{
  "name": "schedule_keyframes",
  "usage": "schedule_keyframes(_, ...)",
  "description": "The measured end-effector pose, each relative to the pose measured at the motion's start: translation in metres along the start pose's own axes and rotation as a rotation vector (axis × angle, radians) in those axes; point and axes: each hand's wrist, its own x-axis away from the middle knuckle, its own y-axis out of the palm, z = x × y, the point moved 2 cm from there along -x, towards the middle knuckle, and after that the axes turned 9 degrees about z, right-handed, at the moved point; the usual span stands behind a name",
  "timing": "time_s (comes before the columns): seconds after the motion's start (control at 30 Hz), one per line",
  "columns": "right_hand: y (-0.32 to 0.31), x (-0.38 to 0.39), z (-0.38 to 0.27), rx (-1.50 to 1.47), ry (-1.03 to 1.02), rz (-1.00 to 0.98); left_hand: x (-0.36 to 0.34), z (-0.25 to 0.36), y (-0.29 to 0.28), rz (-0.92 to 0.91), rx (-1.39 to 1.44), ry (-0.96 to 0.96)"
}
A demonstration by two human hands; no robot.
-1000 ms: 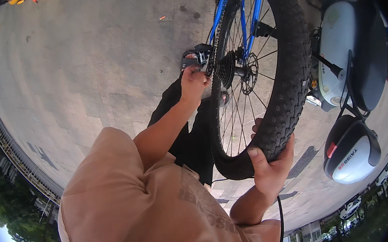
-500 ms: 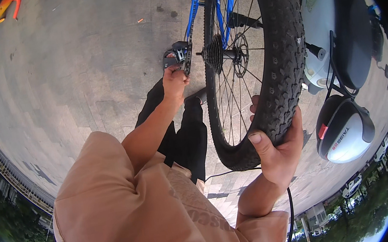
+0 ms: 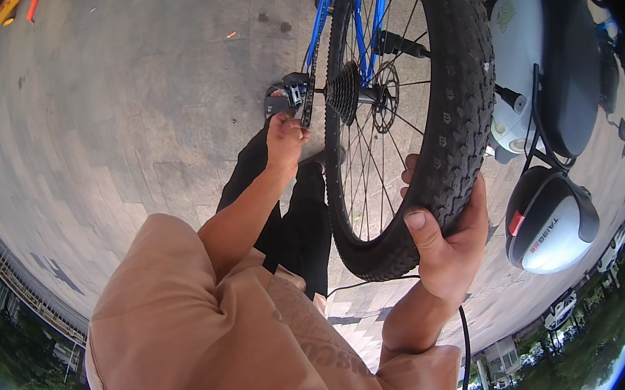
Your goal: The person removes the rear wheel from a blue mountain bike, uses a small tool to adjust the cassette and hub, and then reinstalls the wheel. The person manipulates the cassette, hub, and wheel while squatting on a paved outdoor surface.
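My right hand (image 3: pixel 450 256) grips the knobby black tyre of a bicycle wheel (image 3: pixel 457 113) at its near end, thumb on the near side and fingers around the far side. A black cassette (image 3: pixel 344 93) and a brake disc (image 3: pixel 386 98) sit at the wheel's hub. Left of the cassette, my left hand (image 3: pixel 286 142) is closed on the rear derailleur (image 3: pixel 307 121), its fingertips at the lower end beside the chain. Blue frame tubes (image 3: pixel 322 10) run up past the wheel. The axle end stands close to the chain; whether it touches the frame cannot be seen.
To the right stands a parked scooter with a white body (image 3: pixel 516 33), a dark seat (image 3: pixel 572 73) and a silver-black top box (image 3: pixel 554 221). My sandalled foot (image 3: pixel 276 100) is just beyond the derailleur. Orange-handled tools (image 3: pixel 6 9) lie on the paving at the far left.
The wheel has shifted slightly left, bringing its cassette nearer the chain and derailleur. Both hands keep their holds, and the whole view has moved a little.
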Motion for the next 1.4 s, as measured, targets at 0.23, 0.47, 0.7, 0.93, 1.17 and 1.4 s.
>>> schedule_keyframes(0.23,0.014,0.007,-0.011,-0.002,0.008,0.011,-0.003,-0.003,-0.002,-0.021,-0.033,-0.007)
schedule_keyframes(0.47,0.016,0.006,-0.012,-0.070,0.026,0.001,-0.010,-0.016,-0.012,-0.079,-0.028,0.025)
schedule_keyframes(0.7,0.019,0.010,0.004,-0.080,0.008,0.024,-0.011,-0.021,-0.013,-0.118,-0.015,0.036)
schedule_keyframes(0.93,0.022,0.009,0.015,0.006,-0.071,0.051,-0.011,-0.029,-0.012,-0.147,0.042,0.109)
schedule_keyframes(1.17,0.029,0.014,0.007,-0.048,-0.034,0.045,-0.016,-0.030,-0.017,-0.141,-0.042,0.181)
schedule_keyframes(1.4,0.024,0.012,0.002,-0.027,-0.038,0.030,-0.014,-0.032,-0.017,-0.124,-0.086,0.151)
